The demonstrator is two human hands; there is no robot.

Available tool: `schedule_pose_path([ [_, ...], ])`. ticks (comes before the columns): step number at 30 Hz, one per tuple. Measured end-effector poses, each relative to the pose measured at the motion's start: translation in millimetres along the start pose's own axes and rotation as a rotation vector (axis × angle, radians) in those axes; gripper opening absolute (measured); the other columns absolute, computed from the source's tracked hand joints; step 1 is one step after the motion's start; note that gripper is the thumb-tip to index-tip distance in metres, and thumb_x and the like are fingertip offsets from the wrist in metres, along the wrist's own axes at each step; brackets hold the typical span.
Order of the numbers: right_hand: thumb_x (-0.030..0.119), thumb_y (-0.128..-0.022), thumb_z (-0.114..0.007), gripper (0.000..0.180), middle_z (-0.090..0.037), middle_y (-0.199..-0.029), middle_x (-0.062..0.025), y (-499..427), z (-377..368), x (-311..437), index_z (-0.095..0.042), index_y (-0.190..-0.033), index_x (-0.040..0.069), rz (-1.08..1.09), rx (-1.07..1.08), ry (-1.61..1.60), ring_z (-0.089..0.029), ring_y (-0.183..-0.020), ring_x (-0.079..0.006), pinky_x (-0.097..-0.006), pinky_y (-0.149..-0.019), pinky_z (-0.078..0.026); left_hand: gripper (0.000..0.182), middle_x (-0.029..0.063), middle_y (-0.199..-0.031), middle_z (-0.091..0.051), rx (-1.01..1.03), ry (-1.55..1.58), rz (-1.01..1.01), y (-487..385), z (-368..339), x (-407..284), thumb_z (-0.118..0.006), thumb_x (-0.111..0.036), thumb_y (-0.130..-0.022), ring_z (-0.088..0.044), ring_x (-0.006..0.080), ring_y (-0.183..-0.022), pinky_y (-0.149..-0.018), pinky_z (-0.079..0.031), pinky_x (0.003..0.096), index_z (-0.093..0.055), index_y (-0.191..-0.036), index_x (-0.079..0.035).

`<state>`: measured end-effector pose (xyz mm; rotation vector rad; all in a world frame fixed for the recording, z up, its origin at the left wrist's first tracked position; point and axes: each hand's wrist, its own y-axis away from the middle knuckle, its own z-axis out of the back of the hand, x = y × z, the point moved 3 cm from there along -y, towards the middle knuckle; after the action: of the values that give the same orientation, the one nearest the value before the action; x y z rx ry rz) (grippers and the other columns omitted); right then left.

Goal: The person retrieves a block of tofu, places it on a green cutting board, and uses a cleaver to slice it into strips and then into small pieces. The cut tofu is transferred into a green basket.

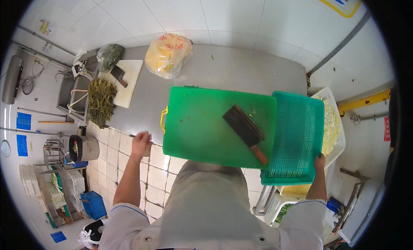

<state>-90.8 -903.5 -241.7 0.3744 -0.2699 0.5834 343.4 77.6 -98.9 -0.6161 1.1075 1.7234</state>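
My right hand (319,162) grips the right rim of a teal perforated plastic basket (295,130), whose visible inside holds nothing. The basket's left edge meets a green cutting board (200,127) in front of me. On the board lies a cleaver (243,126) with a dark blade and wooden handle (259,155), among small vegetable scraps. My left hand (141,143) is left of the board, beside the steel table's front edge and below the board's yellow handle (164,120). Its fingers look curled and slightly blurred, and whether they hold something is unclear.
A white crate of shredded pale vegetable (330,127) stands right of the basket. Along the steel table (226,66) are a tied plastic bag (169,55), a white board (130,79) with a second cleaver (118,76), and wilted greens (101,101) by the sink (66,93).
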Motion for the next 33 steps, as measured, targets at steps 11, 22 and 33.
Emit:
schedule_pose_path([
  [11,0.01,-0.111,-0.062,0.025,-0.071,-0.134,-0.0098,89,17,431,-0.068,-0.134,0.002,0.305,-0.183,-0.608,-0.066,-0.124,-0.0213,-0.0357,-0.112,-0.05,0.059,0.0142,-0.109,-0.078,-0.114,-0.327,-0.143,-305,-115,-247,-0.076,-0.054,-0.096,-0.071,0.0241,-0.101,-0.092,-0.054,0.0371,-0.079,-0.117,0.001],
  [22,0.014,-0.109,-0.059,0.04,-0.07,-0.139,-0.0149,211,-235,962,-0.061,-0.146,-0.003,0.649,0.665,-1.071,-0.067,-0.127,-0.0239,-0.0354,-0.107,-0.052,0.019,0.0002,-0.078,-0.061,0.331,0.537,-0.144,-341,-55,-263,-0.063,-0.023,-0.105,-0.062,0.0127,-0.074,-0.068,-0.047,0.0346,-0.067,-0.107,-0.005],
  [33,0.042,-0.092,-0.082,0.068,-0.076,-0.123,-0.0238,134,-294,976,-0.066,-0.132,-0.011,0.263,0.338,-0.72,-0.075,-0.114,-0.0315,-0.0417,-0.097,-0.057,0.017,-0.009,-0.07,-0.038,0.5,0.618,0.075,-241,45,-274,-0.063,-0.022,-0.11,-0.03,0.0041,-0.058,-0.055,-0.027,0.0235,-0.064,-0.11,-0.005],
])
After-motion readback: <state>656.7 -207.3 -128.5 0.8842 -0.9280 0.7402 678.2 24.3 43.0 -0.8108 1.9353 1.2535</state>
